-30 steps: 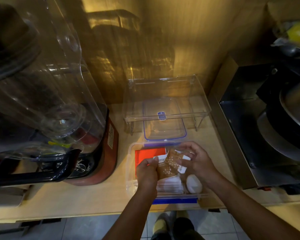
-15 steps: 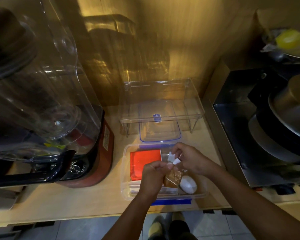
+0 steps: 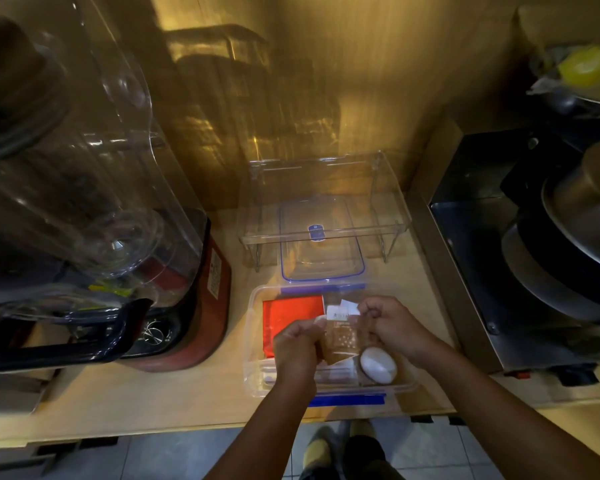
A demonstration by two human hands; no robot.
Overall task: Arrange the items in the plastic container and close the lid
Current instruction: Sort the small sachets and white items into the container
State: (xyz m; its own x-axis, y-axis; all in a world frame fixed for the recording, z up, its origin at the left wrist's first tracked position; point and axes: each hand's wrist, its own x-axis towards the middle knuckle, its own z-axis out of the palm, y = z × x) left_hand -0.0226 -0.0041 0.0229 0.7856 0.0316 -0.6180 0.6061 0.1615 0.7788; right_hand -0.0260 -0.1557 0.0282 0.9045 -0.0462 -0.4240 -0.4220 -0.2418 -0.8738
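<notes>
A clear plastic container (image 3: 253, 341) with blue clips sits on the wooden counter near its front edge. Inside lie a red packet (image 3: 291, 315) at the left, a white oval object (image 3: 378, 366) at the right and pale flat items at the bottom. My left hand (image 3: 297, 348) and my right hand (image 3: 392, 327) both pinch a small brown packet with a white label (image 3: 340, 336), held upright over the container's middle. The clear lid with a blue rim (image 3: 321, 244) lies flat behind the container, partly under a clear shelf.
A clear acrylic shelf riser (image 3: 326, 195) stands over the lid by the back wall. A large blender with a red base (image 3: 187, 306) fills the left. A metal appliance with stacked pots (image 3: 551, 254) stands at the right. The counter edge runs just below the container.
The brown packet has been turned from lying flat across the container to standing upright between both hands. My hands have drawn closer together over the container's middle.
</notes>
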